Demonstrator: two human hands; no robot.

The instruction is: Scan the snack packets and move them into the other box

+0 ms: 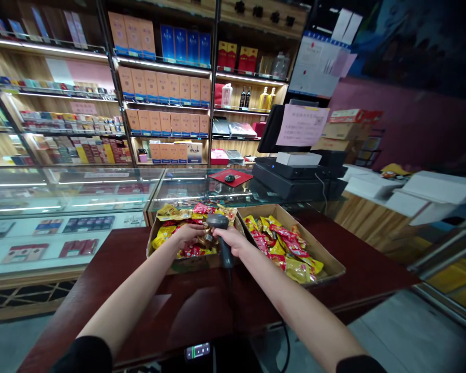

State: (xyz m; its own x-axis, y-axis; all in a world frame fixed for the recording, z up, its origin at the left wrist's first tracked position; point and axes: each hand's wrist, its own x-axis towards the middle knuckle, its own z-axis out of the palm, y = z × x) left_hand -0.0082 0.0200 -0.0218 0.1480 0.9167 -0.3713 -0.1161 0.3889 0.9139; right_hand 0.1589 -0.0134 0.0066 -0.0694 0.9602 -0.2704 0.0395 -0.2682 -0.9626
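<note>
My right hand [233,239] is wrapped around the handle of a dark grey barcode scanner [218,221], its head over the left carton. A cable runs down from its grip. My left hand [189,234] is over the same carton, fingers bent round the edge of a brownish-gold snack packet [206,237] in front of the scanner; the fingertips are partly hidden. Red and yellow snack packets fill the left cardboard box [150,247]. Right beside it, a second cardboard box [339,267] holds more such packets.
Both boxes stand on a dark red tabletop [140,295]. Behind are a glass display counter [171,189], a mouse [230,178] on a red pad [243,177], and a monitor [274,127] with pink paper. A lit phone-like screen [198,350] lies below the table edge.
</note>
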